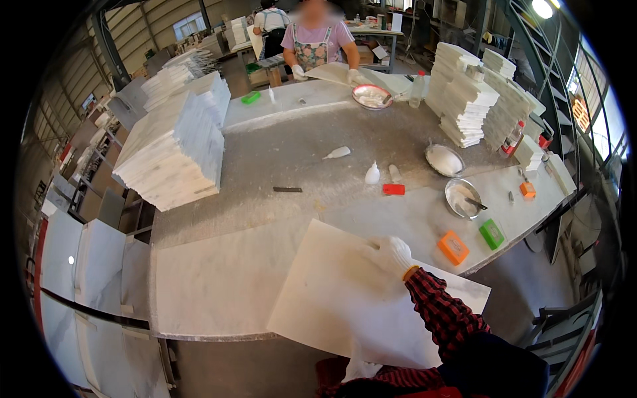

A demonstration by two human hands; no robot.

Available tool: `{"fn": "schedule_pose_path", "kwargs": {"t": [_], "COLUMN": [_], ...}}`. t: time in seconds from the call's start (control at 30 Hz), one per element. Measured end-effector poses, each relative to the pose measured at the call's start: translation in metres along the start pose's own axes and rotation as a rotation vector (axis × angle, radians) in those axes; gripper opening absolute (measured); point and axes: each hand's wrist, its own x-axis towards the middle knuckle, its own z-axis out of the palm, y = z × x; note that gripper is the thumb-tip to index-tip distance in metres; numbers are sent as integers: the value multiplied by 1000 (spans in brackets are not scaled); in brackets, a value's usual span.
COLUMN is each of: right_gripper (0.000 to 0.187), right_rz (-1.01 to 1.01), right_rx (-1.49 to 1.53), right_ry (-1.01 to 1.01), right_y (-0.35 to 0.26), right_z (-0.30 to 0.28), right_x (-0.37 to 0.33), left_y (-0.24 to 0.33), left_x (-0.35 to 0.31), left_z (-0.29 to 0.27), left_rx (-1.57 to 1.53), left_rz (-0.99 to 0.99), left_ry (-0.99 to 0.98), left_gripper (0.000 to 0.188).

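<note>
A large white stone slab (332, 285) lies at an angle across the near table edge, its near part sticking out past it. My right hand (391, 255), in a white knitted glove with a yellow cuff, rests on the slab's upper right part. Its fingers point left and lie against the surface, partly blending into the white. My left hand (360, 370), also gloved, is at the slab's near edge and grips it there; most of its fingers are hidden. An orange box (453, 247) and a green box (492, 233) lie right of my right hand.
Metal bowls of white paste (462, 198) and white powder (444, 160) stand right. Squeeze bottles (372, 174), a red scraper (393, 190) and a dark strip (287, 190) lie mid-table. Stone stacks rise left (179, 152) and right (461, 93). A gloved co-worker (322, 40) stands opposite.
</note>
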Motion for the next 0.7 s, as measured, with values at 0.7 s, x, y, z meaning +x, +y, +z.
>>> {"fn": "schedule_pose_path", "kwargs": {"t": [0.7], "right_gripper": [46], "right_rz": [-215], "right_rx": [-118], "right_ry": [442], "right_y": [-3], "right_z": [26], "right_x": [1], "left_y": [237], "left_x": [-153], "left_z": [13], "left_rx": [1367], "left_rz": [1126], "left_ry": [735], "left_gripper": [62]}}
